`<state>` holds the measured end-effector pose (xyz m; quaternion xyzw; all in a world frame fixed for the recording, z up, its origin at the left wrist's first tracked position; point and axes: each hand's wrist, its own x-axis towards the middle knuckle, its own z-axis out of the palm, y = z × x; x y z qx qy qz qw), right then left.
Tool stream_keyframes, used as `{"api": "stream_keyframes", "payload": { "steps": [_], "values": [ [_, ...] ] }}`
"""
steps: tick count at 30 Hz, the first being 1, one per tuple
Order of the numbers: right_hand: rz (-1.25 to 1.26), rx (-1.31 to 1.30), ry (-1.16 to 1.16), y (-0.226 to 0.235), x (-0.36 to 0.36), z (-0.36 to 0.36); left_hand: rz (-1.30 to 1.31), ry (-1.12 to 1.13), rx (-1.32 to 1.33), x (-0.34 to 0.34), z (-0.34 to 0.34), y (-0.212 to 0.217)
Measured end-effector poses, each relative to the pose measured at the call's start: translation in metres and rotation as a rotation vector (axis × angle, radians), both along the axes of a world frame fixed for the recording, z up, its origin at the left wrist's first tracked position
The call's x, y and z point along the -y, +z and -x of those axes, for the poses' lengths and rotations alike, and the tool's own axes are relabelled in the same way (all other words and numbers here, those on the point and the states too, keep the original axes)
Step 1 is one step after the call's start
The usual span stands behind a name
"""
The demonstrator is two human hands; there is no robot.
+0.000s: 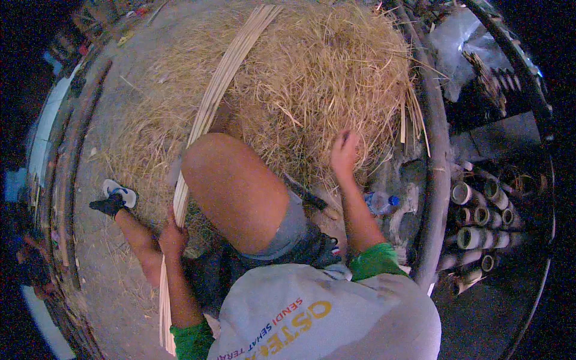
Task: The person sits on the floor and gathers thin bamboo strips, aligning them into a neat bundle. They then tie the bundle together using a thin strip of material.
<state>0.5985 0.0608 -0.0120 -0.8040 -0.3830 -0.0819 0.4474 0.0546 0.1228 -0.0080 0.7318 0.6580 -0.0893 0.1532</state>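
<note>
The left hand is closed around a bundle of bamboo strips that runs from the ground beside the left hip up across the shavings pile. The right hand, fingers curled, reaches into the pile's near edge; whether it grips anything I cannot tell. The step looks like gathering strips; next calls for drawing one cleanly out.

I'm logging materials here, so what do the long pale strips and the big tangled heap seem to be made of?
The long pale flat strips in the left hand look like split bamboo: matte, cream, straight-grained. The tangled golden heap by the right hand looks like dry shavings or straw, thin and fibrous; which one is unclear.
</note>
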Motion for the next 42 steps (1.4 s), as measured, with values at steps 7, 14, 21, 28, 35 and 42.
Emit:
{"api": "stream_keyframes", "payload": {
  "steps": [7, 14, 21, 28, 35, 42],
  "values": [
    [0.492, -0.416, -0.095, -0.091, 0.041, 0.061, -0.026, -0.012, 0.085, 0.001, -0.003, 0.008],
    [0.523, -0.321, -0.008, -0.118, 0.037, 0.029, 0.004, 0.044, 0.026, -0.001, -0.013, 0.018],
    [0.709, -0.389, -0.016, -0.172, 0.030, 0.052, -0.039, 0.009, 0.055, 0.001, -0.003, 0.006],
    [0.702, -0.238, 0.179, -0.178, 0.028, 0.047, -0.038, 0.013, 0.051, 0.002, -0.003, 0.005],
    [0.217, -0.434, 0.198, -0.100, 0.044, 0.073, -0.044, 0.024, 0.091, 0.002, -0.001, 0.001],
    [-0.037, -0.765, 0.310, -0.027, 0.039, 0.076, -0.034, 0.060, 0.143, 0.000, 0.000, -0.003]
  ]
}}
